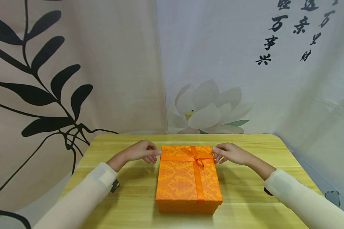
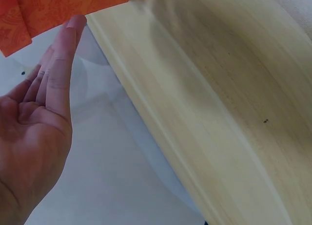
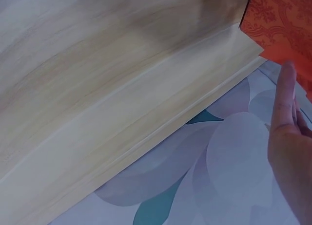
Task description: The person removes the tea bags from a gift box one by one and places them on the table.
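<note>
An orange gift box (image 1: 177, 183) with a damask pattern sits lidded in the middle of the table in the head view. An orange ribbon (image 1: 199, 183) crosses its lid, with a bow (image 1: 198, 158) toward the far right. My left hand (image 1: 141, 151) is at the box's far left side, its fingertips at the lid's edge. On the opposite side, my right hand (image 1: 230, 153) has its fingertips by the lid's right edge. In the left wrist view, the left fingers (image 2: 61, 74) look fairly straight against the orange side. The right index finger (image 3: 284, 98) also extends to the box.
The light wooden table (image 1: 126, 203) has its far edge by a hanging cloth (image 1: 117, 79) printed with dark leaves, a lotus and characters. A dark device (image 1: 114, 185) shows under the left forearm.
</note>
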Demonstrator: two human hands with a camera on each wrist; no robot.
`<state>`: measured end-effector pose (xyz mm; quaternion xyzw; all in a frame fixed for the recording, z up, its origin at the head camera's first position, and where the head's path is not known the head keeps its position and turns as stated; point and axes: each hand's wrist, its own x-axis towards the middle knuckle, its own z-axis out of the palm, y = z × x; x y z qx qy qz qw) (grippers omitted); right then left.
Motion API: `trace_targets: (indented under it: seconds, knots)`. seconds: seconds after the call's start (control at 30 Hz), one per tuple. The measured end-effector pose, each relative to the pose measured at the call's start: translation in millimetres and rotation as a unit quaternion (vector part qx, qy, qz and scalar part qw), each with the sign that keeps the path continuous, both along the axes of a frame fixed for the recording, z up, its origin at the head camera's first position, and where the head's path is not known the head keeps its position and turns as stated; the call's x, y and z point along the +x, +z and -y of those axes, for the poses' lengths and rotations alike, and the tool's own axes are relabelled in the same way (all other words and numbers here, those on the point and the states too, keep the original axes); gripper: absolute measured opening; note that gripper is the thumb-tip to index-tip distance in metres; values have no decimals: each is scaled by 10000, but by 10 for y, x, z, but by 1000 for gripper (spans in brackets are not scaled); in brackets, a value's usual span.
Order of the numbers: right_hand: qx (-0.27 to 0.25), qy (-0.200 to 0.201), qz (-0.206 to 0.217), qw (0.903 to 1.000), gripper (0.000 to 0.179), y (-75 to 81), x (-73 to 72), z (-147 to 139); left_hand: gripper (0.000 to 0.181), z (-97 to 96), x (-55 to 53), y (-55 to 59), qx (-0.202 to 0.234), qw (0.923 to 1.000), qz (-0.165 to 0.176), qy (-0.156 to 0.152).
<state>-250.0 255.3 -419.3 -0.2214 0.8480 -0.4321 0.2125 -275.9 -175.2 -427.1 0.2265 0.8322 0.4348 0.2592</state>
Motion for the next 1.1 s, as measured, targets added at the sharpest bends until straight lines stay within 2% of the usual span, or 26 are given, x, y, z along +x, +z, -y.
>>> trace_targets:
  seconds: [0.5, 0.77, 0.97, 1.1]
  knots:
    - [-213, 124, 221, 9995, 45, -41, 11, 56, 42, -51, 2, -25, 292, 9993, 131, -166]
    - [-57, 57, 181, 9998, 41, -41, 31, 91, 35, -122, 17, 33, 560, 9969, 472, -295]
    - [-179, 80, 235, 9995, 40, -26, 26, 104, 32, -149, 42, 76, 526, 9962, 630, -302]
    - [-369, 11, 457, 9983, 38, -30, 4, 111, 31, -163, 63, 112, 545, 9945, 872, -191]
